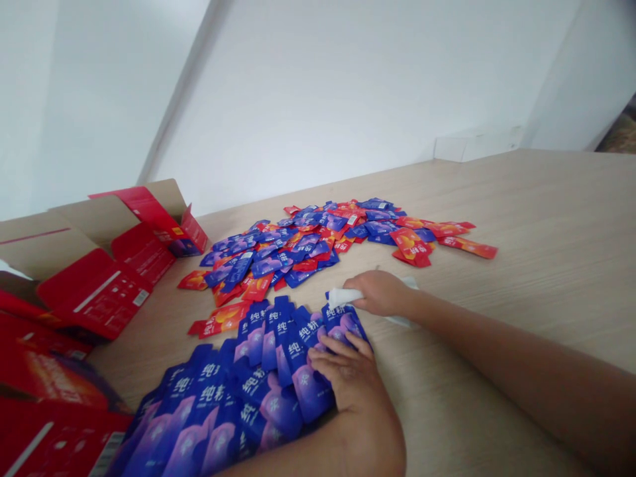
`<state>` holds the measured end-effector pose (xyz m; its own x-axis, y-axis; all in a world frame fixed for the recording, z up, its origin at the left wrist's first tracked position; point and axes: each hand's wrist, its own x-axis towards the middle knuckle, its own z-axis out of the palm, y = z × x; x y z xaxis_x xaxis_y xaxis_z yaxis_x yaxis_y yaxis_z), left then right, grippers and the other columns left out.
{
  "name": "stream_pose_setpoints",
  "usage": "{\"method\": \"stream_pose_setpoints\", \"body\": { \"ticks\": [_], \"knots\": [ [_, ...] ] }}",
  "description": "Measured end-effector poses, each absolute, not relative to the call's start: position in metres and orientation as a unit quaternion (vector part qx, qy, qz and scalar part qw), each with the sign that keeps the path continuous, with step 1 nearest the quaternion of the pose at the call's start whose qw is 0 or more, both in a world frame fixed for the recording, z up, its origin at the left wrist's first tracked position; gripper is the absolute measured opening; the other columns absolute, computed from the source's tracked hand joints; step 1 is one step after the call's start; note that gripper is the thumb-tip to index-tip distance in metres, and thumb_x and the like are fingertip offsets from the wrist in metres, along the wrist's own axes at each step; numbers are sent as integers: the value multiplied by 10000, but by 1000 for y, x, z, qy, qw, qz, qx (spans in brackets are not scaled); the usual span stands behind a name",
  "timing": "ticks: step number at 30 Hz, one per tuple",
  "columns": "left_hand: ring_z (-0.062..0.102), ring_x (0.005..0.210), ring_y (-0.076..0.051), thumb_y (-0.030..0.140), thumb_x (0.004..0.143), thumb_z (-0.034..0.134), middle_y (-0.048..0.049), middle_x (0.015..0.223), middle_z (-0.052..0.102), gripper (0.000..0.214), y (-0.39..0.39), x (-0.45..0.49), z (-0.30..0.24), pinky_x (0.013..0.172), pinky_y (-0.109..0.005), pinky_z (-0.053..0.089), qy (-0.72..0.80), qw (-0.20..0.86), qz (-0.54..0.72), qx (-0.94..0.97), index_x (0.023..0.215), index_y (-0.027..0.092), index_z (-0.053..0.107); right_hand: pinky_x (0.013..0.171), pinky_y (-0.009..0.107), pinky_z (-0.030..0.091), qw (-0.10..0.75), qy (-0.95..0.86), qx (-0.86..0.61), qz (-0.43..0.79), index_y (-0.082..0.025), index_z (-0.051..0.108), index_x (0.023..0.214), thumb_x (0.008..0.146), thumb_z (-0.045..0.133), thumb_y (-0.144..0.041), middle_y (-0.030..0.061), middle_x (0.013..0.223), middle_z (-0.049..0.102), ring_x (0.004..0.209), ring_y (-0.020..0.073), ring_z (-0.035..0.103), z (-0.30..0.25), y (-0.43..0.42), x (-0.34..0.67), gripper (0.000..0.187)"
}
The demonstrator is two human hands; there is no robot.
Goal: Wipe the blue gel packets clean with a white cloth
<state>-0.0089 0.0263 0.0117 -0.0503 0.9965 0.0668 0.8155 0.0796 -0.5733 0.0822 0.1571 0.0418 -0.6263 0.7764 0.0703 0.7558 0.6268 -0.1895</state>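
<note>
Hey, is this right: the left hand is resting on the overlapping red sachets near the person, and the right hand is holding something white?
Not quite: the sachets under the left hand are blue and purple, not red, as the head view shows. The right hand is holding a white item, as you said.

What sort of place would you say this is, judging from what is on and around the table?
Probably a small packing room: opened red cardboard cartons beside a wood-grain table, blue and red sachets heaped on it, and plain white walls.
</note>
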Motion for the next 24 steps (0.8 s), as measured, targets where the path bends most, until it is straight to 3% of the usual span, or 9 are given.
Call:
{"method": "stream_pose_setpoints", "body": {
  "ticks": [6, 9, 18, 22, 24],
  "knots": [
    [591, 1016, -362, -1, 808, 403, -269, 1204, 563, 474, 26, -8, 16, 840, -599, 449, -716, 203, 153, -650, 1247, 142, 514, 760, 289, 379, 140, -915, -369, 80, -215, 591, 1072, 783, 521, -316, 60, 1014, 656, 936, 222, 583, 53, 145, 76, 314],
    [586, 1023, -365, 1, 807, 415, -267, 1195, 571, 463, 25, -8, 18, 845, -608, 444, -722, 183, 137, -654, 1237, 133, 521, 734, 282, 384, 106, -933, -327, 106, -226, 597, 1044, 765, 543, -326, 50, 976, 664, 905, 218, 595, 51, 139, 69, 301],
    [599, 1000, -360, 0, 809, 399, -271, 1200, 565, 486, 25, -8, 11, 826, -582, 459, -705, 239, 182, -643, 1262, 147, 499, 657, 283, 390, 82, -878, -469, 46, -212, 571, 1026, 784, 524, -369, 82, 939, 664, 849, 242, 611, 45, 148, 75, 293],
    [594, 1008, -367, 10, 810, 399, -276, 1204, 560, 472, 25, -8, 12, 828, -598, 451, -705, 235, 178, -646, 1252, 136, 507, 709, 281, 390, 134, -907, -392, 73, -206, 568, 1048, 791, 518, -343, 64, 974, 657, 887, 222, 599, 52, 136, 69, 296],
    [594, 1006, -371, 11, 808, 397, -276, 1183, 576, 438, 25, -8, 14, 839, -604, 444, -712, 216, 165, -647, 1209, 107, 544, 710, 274, 389, 113, -935, -323, 97, -217, 579, 1031, 783, 530, -340, 49, 981, 656, 880, 210, 601, 52, 130, 64, 282]
  ]
}}
